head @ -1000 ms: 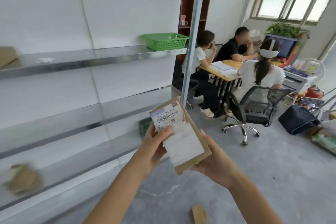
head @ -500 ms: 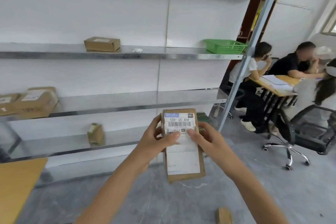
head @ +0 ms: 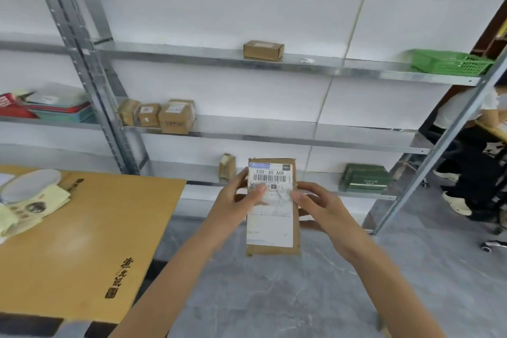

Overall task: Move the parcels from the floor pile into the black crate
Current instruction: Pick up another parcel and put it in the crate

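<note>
In the middle of the frame, the left hand [head: 233,202] and right hand [head: 325,210] are pinching a flat brown parcel [head: 270,228] upright between them, one on each long edge, with both thumbs pressing on its white label. Beyond it, cardboard boxes [head: 164,115] are sitting at mid-left on the metal shelving [head: 274,140].

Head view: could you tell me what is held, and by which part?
The left hand and right hand grip the labelled parcel by its upper side edges.
</note>
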`<state>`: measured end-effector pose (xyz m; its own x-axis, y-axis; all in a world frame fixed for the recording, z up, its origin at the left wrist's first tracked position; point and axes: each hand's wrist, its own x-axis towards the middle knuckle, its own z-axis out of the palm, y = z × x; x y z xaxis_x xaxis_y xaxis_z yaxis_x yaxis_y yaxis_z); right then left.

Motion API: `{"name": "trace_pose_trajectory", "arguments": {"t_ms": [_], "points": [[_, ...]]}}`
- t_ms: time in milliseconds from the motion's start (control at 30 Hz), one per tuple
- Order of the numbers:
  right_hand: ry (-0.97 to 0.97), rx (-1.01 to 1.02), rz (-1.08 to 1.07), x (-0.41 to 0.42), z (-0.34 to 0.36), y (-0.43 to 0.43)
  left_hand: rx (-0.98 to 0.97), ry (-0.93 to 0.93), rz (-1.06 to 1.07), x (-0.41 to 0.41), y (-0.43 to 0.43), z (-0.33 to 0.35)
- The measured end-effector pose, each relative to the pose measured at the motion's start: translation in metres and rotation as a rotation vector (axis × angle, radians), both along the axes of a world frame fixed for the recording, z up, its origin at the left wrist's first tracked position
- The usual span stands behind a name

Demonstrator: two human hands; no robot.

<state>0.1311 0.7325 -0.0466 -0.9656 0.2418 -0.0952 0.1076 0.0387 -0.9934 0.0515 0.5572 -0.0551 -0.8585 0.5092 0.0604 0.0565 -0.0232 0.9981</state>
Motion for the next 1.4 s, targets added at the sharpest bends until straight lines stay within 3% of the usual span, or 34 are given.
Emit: {"name": "trace_pose_trajectory", "arguments": {"t_ms": [200,500,767,967,1100,1400], "points": [[-0.023,-0.068,0.05,0.007,-0.015,-0.03,0.042,-0.125,0.282,0.031,-0.031,-0.013],[-0.096,-0.093,0.206,0.033,-0.024,-0.113,0.078,-0.262,0.376,0.084,-0.132,-0.024],[-0.102,-0.106,0.297,0.056,-0.028,-0.267,0.033,-0.241,0.474,0.123,-0.286,-0.02],[-0.147,-0.184,0.295,0.082,-0.039,-0.405,-0.046,-0.301,0.356,0.171,-0.437,-0.029],[-0.17,-0.202,0.339,0.094,-0.046,-0.488,-0.095,-0.304,0.399,0.202,-0.524,-0.033],[-0.23,-0.228,0.502,0.083,-0.052,-0.609,-0.168,-0.279,0.501,0.214,-0.645,-0.03]]}}
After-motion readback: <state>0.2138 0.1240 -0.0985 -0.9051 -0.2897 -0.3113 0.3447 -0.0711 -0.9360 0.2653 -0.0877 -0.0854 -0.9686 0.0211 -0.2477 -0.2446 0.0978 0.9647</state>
